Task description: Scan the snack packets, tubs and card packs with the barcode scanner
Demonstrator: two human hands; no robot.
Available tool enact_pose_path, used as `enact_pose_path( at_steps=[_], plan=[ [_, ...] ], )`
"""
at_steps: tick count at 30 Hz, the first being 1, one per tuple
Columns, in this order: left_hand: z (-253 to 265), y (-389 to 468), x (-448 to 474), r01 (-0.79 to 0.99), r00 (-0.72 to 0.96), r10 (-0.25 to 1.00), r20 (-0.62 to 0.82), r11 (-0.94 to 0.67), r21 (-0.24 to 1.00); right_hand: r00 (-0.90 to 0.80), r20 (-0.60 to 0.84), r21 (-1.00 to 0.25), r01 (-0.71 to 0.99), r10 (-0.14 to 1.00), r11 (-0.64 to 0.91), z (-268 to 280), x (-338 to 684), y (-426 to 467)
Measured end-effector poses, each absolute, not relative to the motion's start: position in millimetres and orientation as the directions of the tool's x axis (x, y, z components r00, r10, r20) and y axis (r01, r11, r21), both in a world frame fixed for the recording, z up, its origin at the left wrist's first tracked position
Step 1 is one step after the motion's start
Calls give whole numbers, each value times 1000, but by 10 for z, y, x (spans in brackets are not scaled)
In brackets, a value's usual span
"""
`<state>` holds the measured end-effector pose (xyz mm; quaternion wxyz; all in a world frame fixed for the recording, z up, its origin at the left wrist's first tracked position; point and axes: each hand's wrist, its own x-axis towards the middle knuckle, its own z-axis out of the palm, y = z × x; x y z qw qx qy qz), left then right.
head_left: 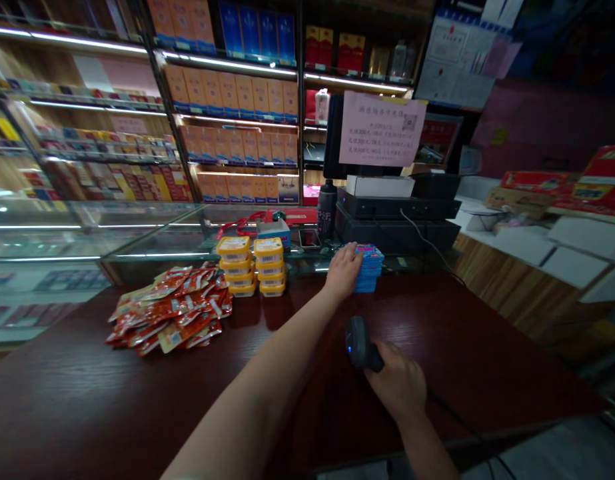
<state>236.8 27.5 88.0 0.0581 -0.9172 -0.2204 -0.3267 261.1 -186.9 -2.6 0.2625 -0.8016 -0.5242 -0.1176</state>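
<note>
My left hand point(343, 270) reaches forward to a stack of small blue packs point(370, 270) and rests against its upper left side, fingers stretched toward the top. Whether it grips a pack cannot be told. Nearer to me, my right hand point(401, 380) is wrapped around the handle of a black barcode scanner point(357, 341), its head pointing left and a blue light lit on it. Two stacks of yellow-lidded plastic tubs point(270, 267) stand left of my left hand. Beside them lies a heap of red and orange foil snack packets point(172, 307).
A dark wooden counter point(62, 393) carries everything. Behind are a black bottle point(327, 208), a monitor with a paper notice point(380, 130), and black boxes point(397, 230). The scanner's cable point(457, 413) trails right. Glass display cases point(152, 233) border the back left.
</note>
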Motion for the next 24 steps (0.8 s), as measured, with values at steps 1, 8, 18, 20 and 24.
enact_pose_path(
  at_steps=[1, 8, 18, 20, 24],
  plan=[
    [886, 285, 2427, 447, 685, 367, 629, -894, 35, 430, 455, -309, 898, 780, -314, -17, 2612, -1870],
    [973, 336, 2547, 472, 764, 399, 507, -881, -18, 454, 428, -330, 883, 781, -333, 13, 2608, -1860],
    [1021, 307, 1900, 487, 698, 334, 634, -870, -77, 437, 468, -308, 895, 768, -322, -1, 2615, -1884],
    [895, 276, 1691, 528, 551, 451, 702, -840, 125, 439, 462, -312, 894, 771, -322, 5, 2609, -1891],
    [503, 156, 1393, 232, 177, 763, 622, -646, 727, 451, 438, -296, 889, 777, -349, 26, 2580, -1900]
  ],
)
